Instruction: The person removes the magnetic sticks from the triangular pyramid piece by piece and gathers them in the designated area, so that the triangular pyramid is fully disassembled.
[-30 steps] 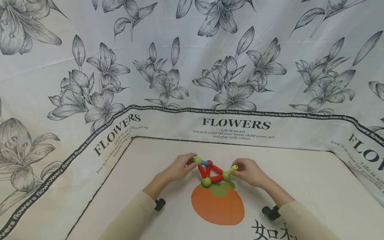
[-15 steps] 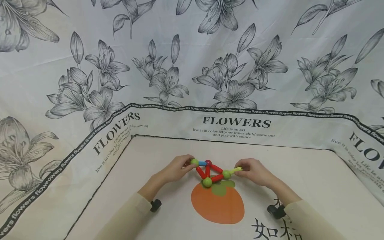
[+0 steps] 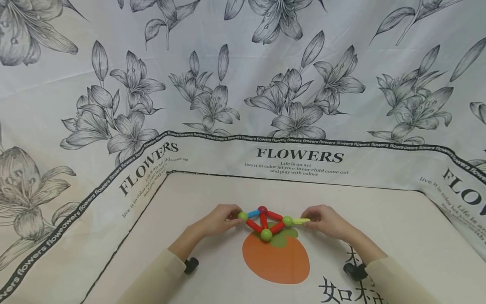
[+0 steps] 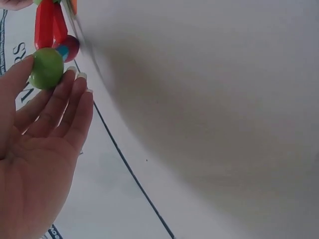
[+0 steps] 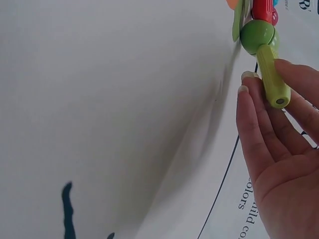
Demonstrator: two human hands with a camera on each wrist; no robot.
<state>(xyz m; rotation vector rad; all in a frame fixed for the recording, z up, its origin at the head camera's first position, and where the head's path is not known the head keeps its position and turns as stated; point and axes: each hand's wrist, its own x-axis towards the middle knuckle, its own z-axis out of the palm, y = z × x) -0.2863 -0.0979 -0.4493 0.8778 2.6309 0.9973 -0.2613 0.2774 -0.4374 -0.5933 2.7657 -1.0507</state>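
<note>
My left hand (image 3: 221, 220) pinches a green ball (image 4: 47, 68) between thumb and fingers, at the left corner of a magnetic rod-and-ball figure. Red rods (image 3: 253, 226) and a blue rod (image 3: 253, 214) join that ball to a dark red ball (image 3: 262, 210) at the back and a green ball (image 3: 266, 234) in front. Another green ball (image 3: 287, 221) forms the right corner. From it sticks out a yellow-green rod (image 5: 273, 78), which my right hand (image 3: 327, 220) pinches by its outer part. A metal tip shows at the rod's free end in the right wrist view.
The figure is over a pale cloth printed with an orange persimmon (image 3: 276, 260) and black characters (image 3: 336, 291). Behind the table hangs a white curtain (image 3: 212, 160) with flower drawings. Black wrist cameras (image 3: 191, 265) sit under both forearms.
Both hands have moved apart, the left one also toward me. The figure has flattened and spread with them. The yellow-green rod has swung outward to the right.
</note>
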